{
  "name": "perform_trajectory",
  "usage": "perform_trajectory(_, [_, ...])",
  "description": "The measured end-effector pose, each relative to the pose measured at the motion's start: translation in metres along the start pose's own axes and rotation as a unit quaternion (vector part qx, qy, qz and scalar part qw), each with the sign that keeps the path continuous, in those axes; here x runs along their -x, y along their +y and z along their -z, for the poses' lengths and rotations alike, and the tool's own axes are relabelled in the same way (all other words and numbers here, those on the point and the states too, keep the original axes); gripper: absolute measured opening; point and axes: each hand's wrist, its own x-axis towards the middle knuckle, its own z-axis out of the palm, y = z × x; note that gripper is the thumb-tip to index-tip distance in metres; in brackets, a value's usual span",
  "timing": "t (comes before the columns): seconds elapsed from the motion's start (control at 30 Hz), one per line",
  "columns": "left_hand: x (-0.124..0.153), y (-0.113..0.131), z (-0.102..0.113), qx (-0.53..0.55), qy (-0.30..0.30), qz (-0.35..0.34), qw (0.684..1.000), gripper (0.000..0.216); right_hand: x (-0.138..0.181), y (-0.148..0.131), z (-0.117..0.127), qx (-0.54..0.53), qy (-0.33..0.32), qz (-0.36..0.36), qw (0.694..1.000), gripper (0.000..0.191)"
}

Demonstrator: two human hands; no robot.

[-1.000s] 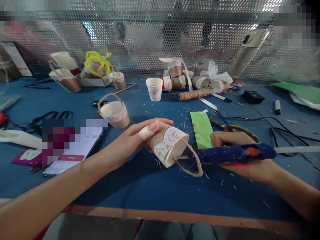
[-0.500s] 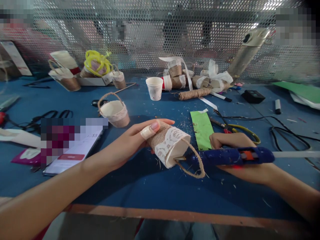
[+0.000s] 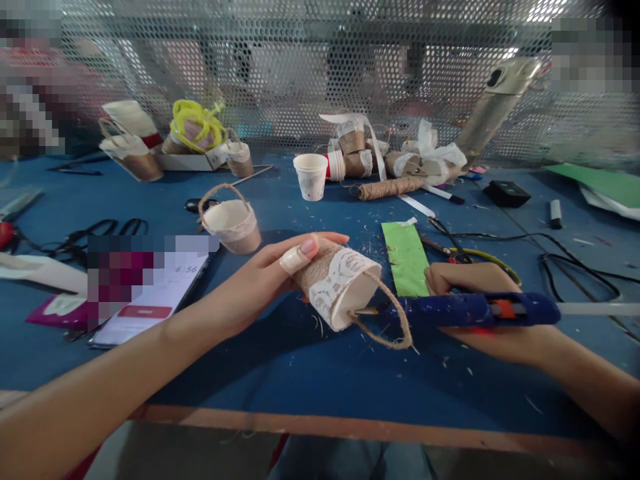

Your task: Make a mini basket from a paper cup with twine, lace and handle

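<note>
My left hand (image 3: 273,273) is wrapped round a paper cup (image 3: 345,283) covered in brown twine, with a white lace band near its rim. The cup lies tilted, its mouth facing right, and a twine handle (image 3: 403,317) loops out from the rim. In my right hand (image 3: 480,280) is a blue hot glue gun (image 3: 450,311), held level, with a white glue stick out of its back end. Its metal nozzle points left at the cup's inner rim, close to the handle's end; whether it touches I cannot tell. A red light glows beneath the gun.
A finished-looking twine basket (image 3: 234,225) stands behind my left arm, near a phone (image 3: 155,290). Farther back are a plain paper cup (image 3: 310,177), a twine roll (image 3: 390,188) and several wrapped cups. Green card (image 3: 405,260), scissors (image 3: 490,263) and a black cable (image 3: 570,263) lie to the right.
The glue gun has drawn back slightly to the right, so more of its nozzle shows. My left hand holds the cup in nearly the same place.
</note>
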Motion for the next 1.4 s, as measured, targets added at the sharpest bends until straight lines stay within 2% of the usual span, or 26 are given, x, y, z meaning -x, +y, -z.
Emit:
perform_trajectory(0.2, [0.0006, -0.0004, 0.0004, -0.003, 0.004, -0.002, 1.0, 0.047, -0.0031, 0.0025, 0.0012, -0.07, 0.005, 0.008, 0.998, 0.025])
perform_trajectory(0.43, [-0.001, -0.0004, -0.0003, -0.013, 0.01, -0.002, 1.0, 0.046, -0.0034, 0.0002, 0.0, -0.114, -0.027, 0.035, 0.992, 0.02])
perform_trajectory(0.67, [-0.0005, -0.0016, 0.0006, -0.021, 0.003, 0.0, 1.0, 0.046, -0.0047, 0.0016, -0.0003, -0.12, -0.042, 0.051, 0.99, 0.019])
perform_trajectory(1.4, [-0.001, -0.0001, -0.0005, -0.008, 0.036, -0.02, 0.999, 0.046, -0.003, 0.0026, -0.0001, -0.103, 0.0, 0.031, 0.994, 0.021])
